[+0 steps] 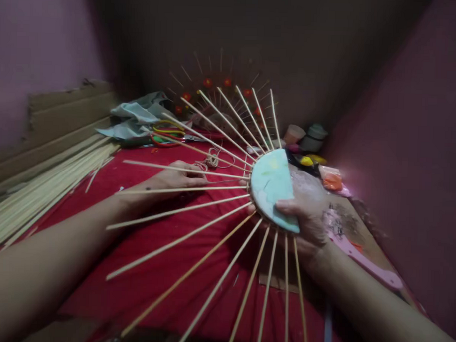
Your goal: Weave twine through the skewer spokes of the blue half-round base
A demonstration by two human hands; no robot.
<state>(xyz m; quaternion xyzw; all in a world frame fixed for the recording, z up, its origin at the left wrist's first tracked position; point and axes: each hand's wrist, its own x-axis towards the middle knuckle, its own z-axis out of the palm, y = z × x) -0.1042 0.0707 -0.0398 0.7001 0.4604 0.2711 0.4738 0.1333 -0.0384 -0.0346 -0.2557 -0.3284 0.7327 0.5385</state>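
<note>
Bamboo sticks [180, 239] fan out from the pale blue disc [272, 185] that my right hand [305, 213] holds at its edge, thumb pressed on the face and the other fingers behind it. This is a pinching grip. The disc stands nearly upright above the red cloth [164, 283]. Its face looks to my left, and its long axis runs from the far side toward me. The sticks point outward like rays, mostly left and toward me. My left hand [179, 177] lies on the cloth, fingers closed on one stick near the twine [211, 160]. I think the sticks may loosen or snap if I pull one sideways too hard, because only the disc keeps them. Scissors [169, 135] lie farther away.
</note>
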